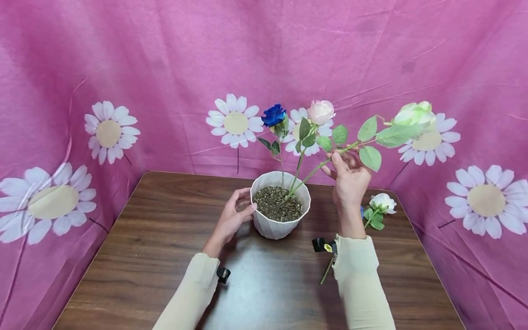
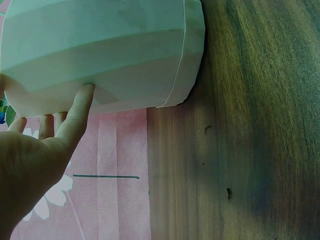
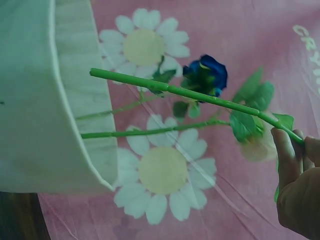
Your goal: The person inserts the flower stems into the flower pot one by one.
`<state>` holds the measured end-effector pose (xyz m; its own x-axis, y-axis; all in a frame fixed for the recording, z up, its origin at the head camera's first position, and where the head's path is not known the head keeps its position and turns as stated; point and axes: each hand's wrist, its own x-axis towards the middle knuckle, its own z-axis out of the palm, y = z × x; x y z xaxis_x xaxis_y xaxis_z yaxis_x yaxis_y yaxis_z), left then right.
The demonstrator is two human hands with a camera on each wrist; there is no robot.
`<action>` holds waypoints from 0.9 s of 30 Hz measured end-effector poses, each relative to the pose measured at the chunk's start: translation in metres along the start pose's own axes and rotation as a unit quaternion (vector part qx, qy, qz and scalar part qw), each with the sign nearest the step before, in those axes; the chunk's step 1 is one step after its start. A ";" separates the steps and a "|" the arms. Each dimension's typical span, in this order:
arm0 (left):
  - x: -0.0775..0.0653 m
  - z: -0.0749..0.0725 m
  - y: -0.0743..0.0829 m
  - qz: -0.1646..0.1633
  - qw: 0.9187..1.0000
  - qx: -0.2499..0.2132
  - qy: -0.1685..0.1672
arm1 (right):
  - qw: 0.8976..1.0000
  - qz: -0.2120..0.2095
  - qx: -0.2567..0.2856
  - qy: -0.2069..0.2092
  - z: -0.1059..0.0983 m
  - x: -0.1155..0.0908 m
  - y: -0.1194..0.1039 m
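My right hand [image 1: 351, 176] pinches the green stem [image 3: 175, 90] of a white-green rose [image 1: 414, 114] between thumb and fingers. The stem slants down-left; in the right wrist view its cut end shows free near the pot's rim. My left hand [image 1: 233, 217] rests on the left side of a white faceted pot [image 1: 274, 229], one fairly straight finger [image 2: 77, 112] touching its wall. Dark grainy soil [image 1: 276, 206] fills the pot. A blue rose [image 1: 274, 115] and a pale pink rose [image 1: 321, 112] stand upright in it.
On the brown wooden table [image 1: 165, 229], a white rose [image 1: 382, 203] lies right of the pot, partly hidden by the right forearm. Something blue peeks out beside it. A pink cloth [image 1: 173, 68] printed with large daisies hangs behind and along both sides.
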<state>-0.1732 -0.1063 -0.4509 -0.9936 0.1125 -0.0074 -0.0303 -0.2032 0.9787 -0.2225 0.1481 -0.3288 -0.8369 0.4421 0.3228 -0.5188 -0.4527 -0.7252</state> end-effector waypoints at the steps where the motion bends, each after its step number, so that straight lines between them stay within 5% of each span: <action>1: 0.000 0.000 0.000 0.000 1.000 0.000 0.000 | 1.000 0.001 -0.001 -0.003 0.002 -0.002 0.002; 27: -0.001 0.000 0.002 0.002 1.000 0.011 -0.002 | 0.992 0.003 -0.084 -0.097 0.044 -0.025 0.042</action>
<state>-0.1721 -0.1068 -0.4489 -0.9933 0.1156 -0.0033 -0.0245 -0.1828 0.9828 -0.2310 0.0840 -0.3410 -0.8658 0.2756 0.4176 -0.4915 -0.3114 -0.8133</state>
